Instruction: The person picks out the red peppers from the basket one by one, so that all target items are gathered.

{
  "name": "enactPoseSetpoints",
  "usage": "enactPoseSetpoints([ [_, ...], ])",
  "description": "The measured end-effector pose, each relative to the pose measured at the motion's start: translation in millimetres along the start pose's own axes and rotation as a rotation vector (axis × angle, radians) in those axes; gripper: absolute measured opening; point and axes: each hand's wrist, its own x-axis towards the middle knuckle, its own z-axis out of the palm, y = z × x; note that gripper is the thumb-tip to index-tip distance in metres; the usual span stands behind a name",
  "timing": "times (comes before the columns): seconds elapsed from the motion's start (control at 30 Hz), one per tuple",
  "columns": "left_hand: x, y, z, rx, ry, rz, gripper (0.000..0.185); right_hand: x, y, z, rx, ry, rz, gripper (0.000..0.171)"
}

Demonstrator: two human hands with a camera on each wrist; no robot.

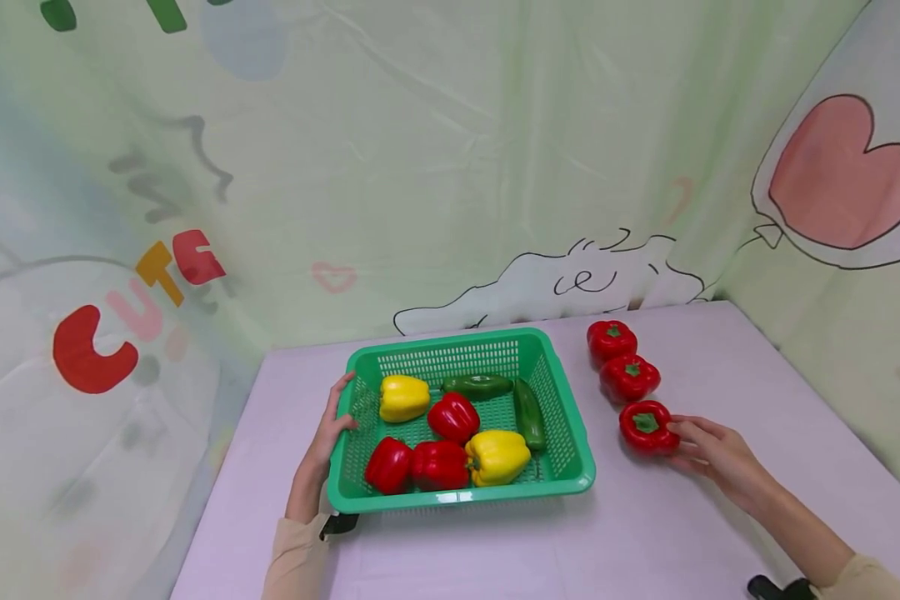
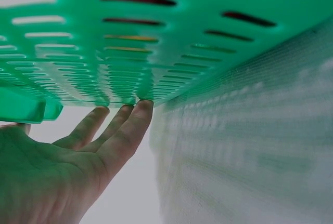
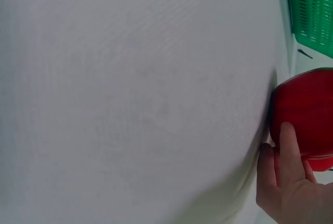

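Observation:
A green plastic basket (image 1: 465, 497) stands on the table. My left hand (image 1: 328, 433) holds its left side, thumb over the rim; in the left wrist view the fingers (image 2: 125, 135) lie against the outer slotted wall. Inside are three red bell peppers (image 1: 440, 465), two yellow bell peppers (image 1: 498, 457) and two long dark green vegetables (image 1: 528, 415). Right of the basket, three more red bell peppers stand in a slanting row. My right hand (image 1: 727, 462) touches the right side of the nearest red bell pepper (image 1: 633, 433), its fingers fairly straight in the right wrist view.
Behind the nearest one stand the middle red bell pepper (image 1: 618, 382) and the far red bell pepper (image 1: 603, 340). A pale lilac cloth covers the table (image 1: 465, 558). A printed curtain (image 1: 420, 167) hangs along the back and both sides.

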Motion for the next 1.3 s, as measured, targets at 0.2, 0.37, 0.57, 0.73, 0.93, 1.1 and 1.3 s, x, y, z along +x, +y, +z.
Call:
enactPoseSetpoints([
  [0.2,-2.2,0.4,-0.5,0.006,0.007,0.002,0.083,3,2,-2,0.093,-0.015,0.018,0.060],
  [0.37,-6.0,0.4,-0.7,0.010,0.009,-0.014,0.083,4,7,-4,0.208,-0.041,0.037,0.022],
  [0.57,-5.3,-0.5,-0.1,0.004,0.009,-0.013,0.082,6,7,-6,0.148,-0.039,0.002,0.033],
  [0.73,-4.3,-0.4,0.5,0.008,0.015,-0.010,0.082,7,-3,-13,-0.131,0.031,-0.100,0.065],
  [0.93,-3.5,0.3,0.8,0.003,0.013,-0.021,0.081,4,-31,-15,-0.447,0.148,-0.289,0.059],
  [1.1,-2.1,1.2,0.8,0.013,0.010,-0.010,0.082,4,-62,-2,-0.541,0.176,-0.361,0.058],
  [1.3,2.1,0.3,0.0,0.022,0.013,0.000,0.085,10,-100,39,-0.584,0.129,-0.380,0.057],
])
